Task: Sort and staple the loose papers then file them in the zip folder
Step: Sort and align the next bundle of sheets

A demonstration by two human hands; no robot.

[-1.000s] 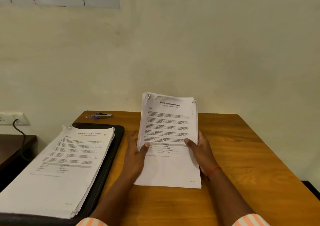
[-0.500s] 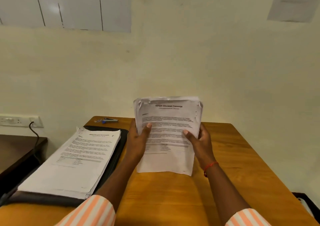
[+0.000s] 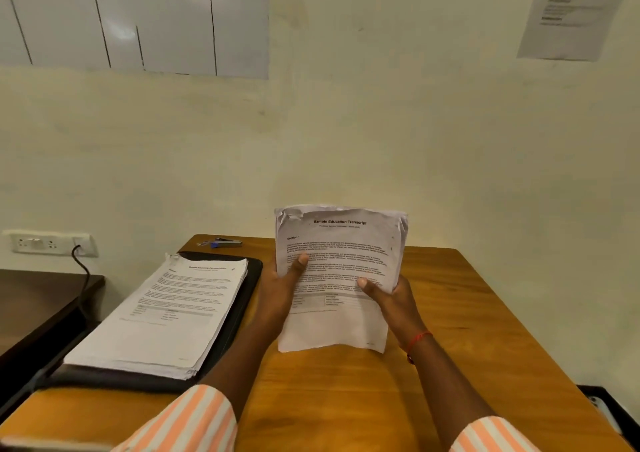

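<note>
I hold a bundle of printed papers upright over the middle of the wooden table, its lower edge just above the tabletop. My left hand grips its left edge with the thumb across the front page. My right hand grips the right edge the same way. The top corners of the bundle are creased. A second stack of papers lies on the open black zip folder at the left. A blue and silver stapler rests at the table's far left corner.
The table stands against a cream wall. A dark side table stands to the left, below a wall socket with a black cable. A whiteboard and a posted sheet hang on the wall. A dark object sits on the floor at right.
Both hands have lifted the bundle off the table and stood it upright. The camera has tilted up, showing more of the wall.
</note>
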